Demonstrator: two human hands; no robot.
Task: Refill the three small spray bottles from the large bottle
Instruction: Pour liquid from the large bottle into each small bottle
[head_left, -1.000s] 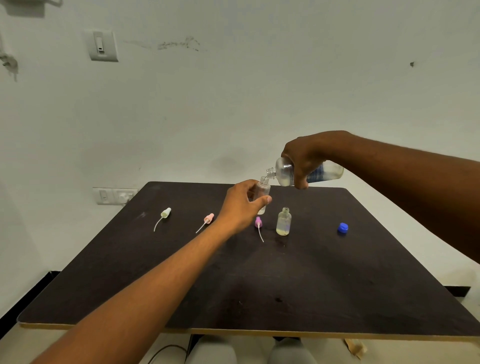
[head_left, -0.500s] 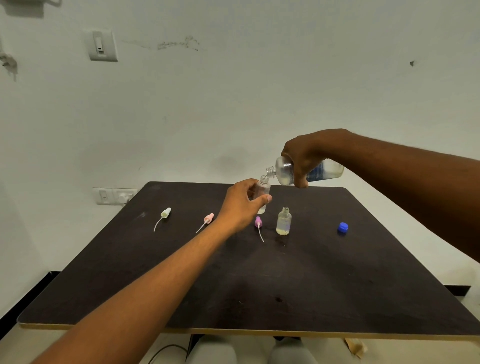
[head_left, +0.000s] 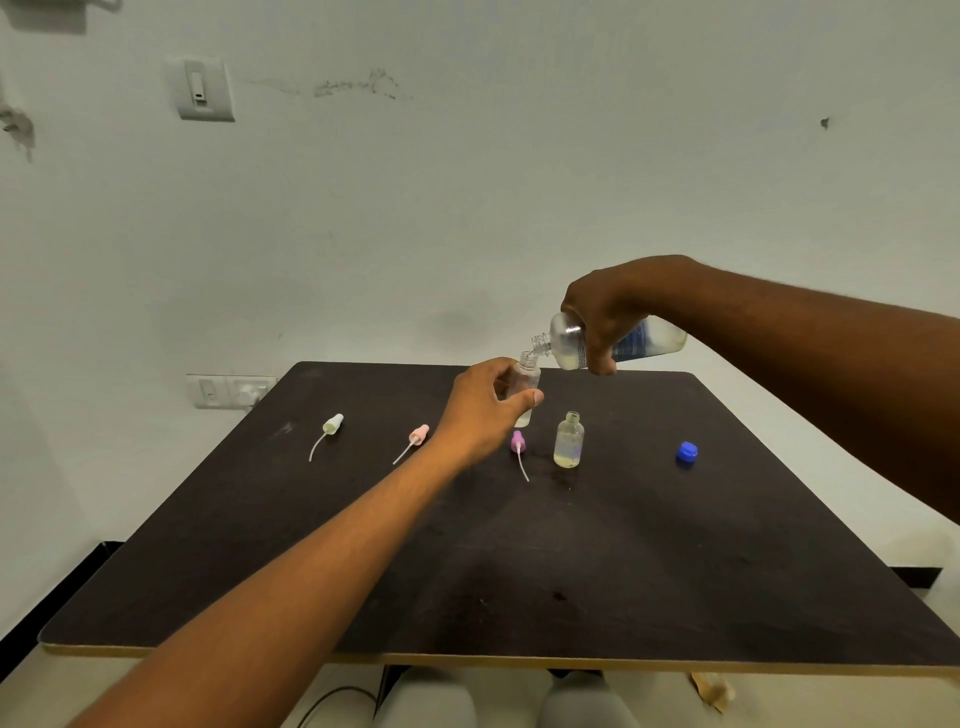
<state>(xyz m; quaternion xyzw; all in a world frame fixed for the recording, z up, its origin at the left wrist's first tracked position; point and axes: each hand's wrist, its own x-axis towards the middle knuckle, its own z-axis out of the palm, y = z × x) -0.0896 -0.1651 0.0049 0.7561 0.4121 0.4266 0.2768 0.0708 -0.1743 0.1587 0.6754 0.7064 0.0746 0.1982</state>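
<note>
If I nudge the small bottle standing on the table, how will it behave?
The small bottle would probably tip easily: it stands tall and narrow, and looks only partly filled. With no cap on, it would likely spill. On its side, its round body could roll.

large bottle (head_left: 618, 340) tipped, mouth over small bottle (head_left: 525, 382)

Plain scuffed white wall (head_left: 519, 182), light switch (head_left: 203, 89) up left, socket plate (head_left: 231, 391) behind the dark table (head_left: 519, 571).
</note>
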